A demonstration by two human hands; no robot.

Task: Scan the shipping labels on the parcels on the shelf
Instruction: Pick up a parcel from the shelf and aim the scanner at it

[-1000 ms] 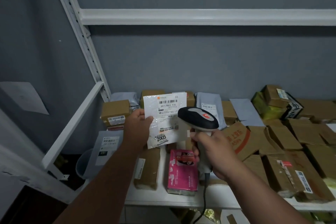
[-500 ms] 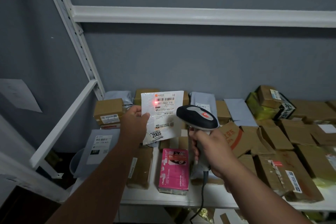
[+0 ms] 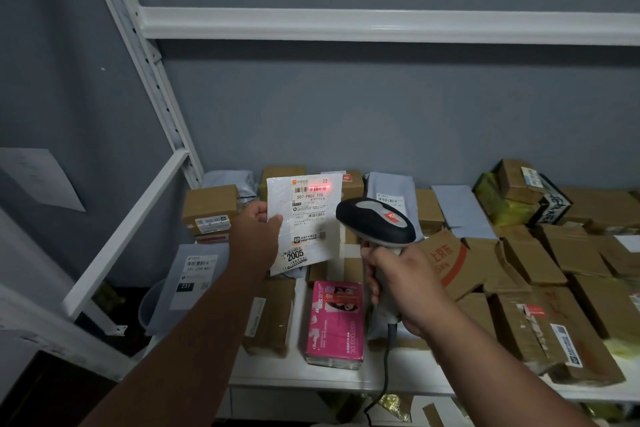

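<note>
Since half a second ago the red scanner light has slid from the left end of the barcode to its right end, near the top right corner of the white parcel (image 3: pixel 304 218); hands and parcel otherwise sit much as they did. That flat white mailer is held upright above the shelf (image 3: pixel 346 381), label facing the camera, printed "507-PB02 T70" with "2005" lower down. The left hand (image 3: pixel 258 236) pinches its left edge, thumb on the front and fingers curled behind. Just to the right, the right hand (image 3: pixel 403 284) is wrapped round the grip of a black and grey barcode scanner (image 3: pixel 375 220), whose head points at the label; its cable (image 3: pixel 384 374) hangs down past the shelf edge. Below the parcel lie a pink box (image 3: pixel 334 321) and a brown carton (image 3: pixel 270 315). A grey mailer (image 3: pixel 192 276) marked "231" leans at the left end, and many cardboard boxes (image 3: pixel 554 270) crowd the right side against the grey wall (image 3: pixel 346 114).
</note>
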